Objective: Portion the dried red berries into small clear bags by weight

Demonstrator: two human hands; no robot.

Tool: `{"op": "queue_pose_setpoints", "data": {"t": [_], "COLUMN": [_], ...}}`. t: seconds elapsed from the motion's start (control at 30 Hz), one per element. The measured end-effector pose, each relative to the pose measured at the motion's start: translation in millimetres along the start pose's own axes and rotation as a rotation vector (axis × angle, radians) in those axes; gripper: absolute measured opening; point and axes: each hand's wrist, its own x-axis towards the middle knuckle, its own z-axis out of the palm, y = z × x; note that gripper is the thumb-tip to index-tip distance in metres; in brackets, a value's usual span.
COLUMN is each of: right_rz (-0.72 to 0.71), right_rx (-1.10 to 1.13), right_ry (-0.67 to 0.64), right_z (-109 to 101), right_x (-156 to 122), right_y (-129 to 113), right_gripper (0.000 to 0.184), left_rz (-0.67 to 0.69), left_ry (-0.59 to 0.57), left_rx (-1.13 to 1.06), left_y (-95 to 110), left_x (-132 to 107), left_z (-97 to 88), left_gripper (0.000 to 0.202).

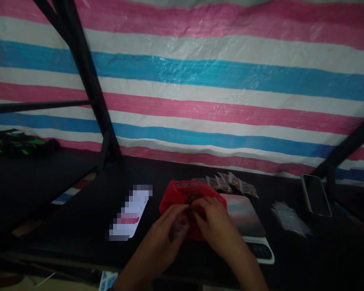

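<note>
A red plastic bag stands open on the black shelf in front of me, with small brownish pieces inside. Over its mouth, my left hand is closed on a small clear plastic bag. My right hand reaches over the red bag from the right, thumb and fingers pinched close to the left fingertips. What the right fingers grip is too dark and blurred to make out. Right of the red bag lies a flat white scale with a metal plate, partly behind my right hand.
Several small filled clear bags lie behind the scale. Flat clear bags are stacked to its right, near a phone leaning by a black post. A blurred-out white card lies left; a green-black toy car sits far left.
</note>
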Motion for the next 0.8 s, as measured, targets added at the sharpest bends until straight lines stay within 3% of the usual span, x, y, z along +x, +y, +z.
{"op": "queue_pose_setpoints", "data": {"t": [0.1,0.2,0.37,0.53,0.67,0.8], "right_rz": [0.106,0.112,0.185,0.259,0.242,0.176], "right_rx": [-0.236,-0.265,-0.365,-0.390,-0.297,-0.181], "right_ry": [-0.026,-0.012,0.137,0.142,0.148,0.161], "right_z": [12,11,9,14,21,29], "right_x": [5,9,18,30,37,40], "right_y": [1,2,0,-2,3,9], "right_gripper": [0.023,0.023,0.020,0.025,0.025,0.023], "left_rz": [0.045,0.039,0.086,-0.032,-0.198,-0.243], "left_ry": [0.034,0.140,0.375,0.470,0.518,0.596], "left_rx": [0.207,0.317,0.366,-0.029,-0.612,-0.820], "left_y": [-14,-21,-16,-6,-5,-11], "left_x": [-3,-3,2,10,28,47], "left_z": [1.2,0.0,-2.3,6.4,12.8,14.2], "left_gripper": [0.043,0.036,0.027,0.012,0.024,0.031]}}
